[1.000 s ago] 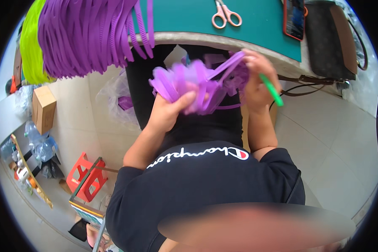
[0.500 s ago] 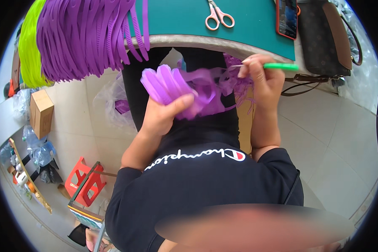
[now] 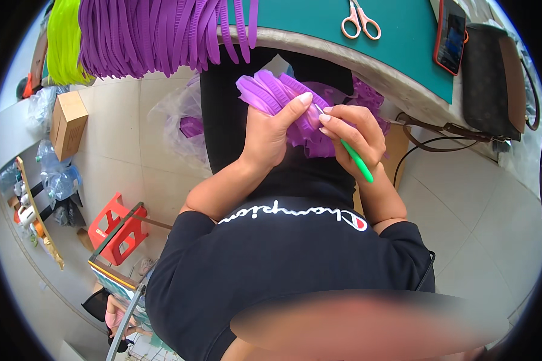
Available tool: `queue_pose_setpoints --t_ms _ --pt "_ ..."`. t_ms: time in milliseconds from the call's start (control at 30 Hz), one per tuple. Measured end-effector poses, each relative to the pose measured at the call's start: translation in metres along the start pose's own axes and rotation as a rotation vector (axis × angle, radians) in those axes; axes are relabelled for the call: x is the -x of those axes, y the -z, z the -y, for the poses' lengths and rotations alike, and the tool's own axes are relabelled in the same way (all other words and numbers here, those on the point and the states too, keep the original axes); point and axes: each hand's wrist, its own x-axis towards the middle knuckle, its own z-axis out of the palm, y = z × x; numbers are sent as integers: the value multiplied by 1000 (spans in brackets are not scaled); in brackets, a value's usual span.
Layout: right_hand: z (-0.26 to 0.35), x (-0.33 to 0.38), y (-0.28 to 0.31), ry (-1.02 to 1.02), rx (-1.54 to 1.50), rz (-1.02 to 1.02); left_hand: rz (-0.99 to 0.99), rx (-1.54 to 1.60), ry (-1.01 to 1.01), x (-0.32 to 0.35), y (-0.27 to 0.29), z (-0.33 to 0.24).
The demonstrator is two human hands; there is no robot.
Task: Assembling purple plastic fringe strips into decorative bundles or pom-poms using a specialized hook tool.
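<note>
My left hand [image 3: 272,133] grips a folded bundle of purple ribbed strips [image 3: 270,91] in front of my lap. My right hand [image 3: 354,137] pinches a thin hook tool with a green handle [image 3: 356,160], its metal tip touching the strips beside my left thumb. More purple strips [image 3: 367,96] bunch behind my right hand. The two hands are close together, just below the edge of the green-topped table [image 3: 397,42].
Long purple strips [image 3: 156,30] and neon yellow strips [image 3: 63,39] hang over the table's left edge. Pink-handled scissors [image 3: 360,19], a phone [image 3: 450,35] and a dark bag [image 3: 494,66] lie on the table. On the floor are a cardboard box [image 3: 68,123], plastic bags and a red stool [image 3: 114,227].
My right hand came down from beside the table edge to the bundle, swinging the green tool from level to pointing down-right. My left hand shifted right, holding the strips.
</note>
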Motion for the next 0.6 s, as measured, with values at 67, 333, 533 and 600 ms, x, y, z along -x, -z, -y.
queue_pose_setpoints --t_ms 67,333,533,600 --pt "0 -1 1 -4 13 -1 2 -13 1 0 0 -1" --pt "-1 -6 19 -582 -445 195 -17 -173 -87 0 2 -14" --pt "7 -19 7 -815 -585 79 122 -79 99 1 4 -18" --pt "4 -11 2 -831 -777 43 144 -105 101 2 5 -12"
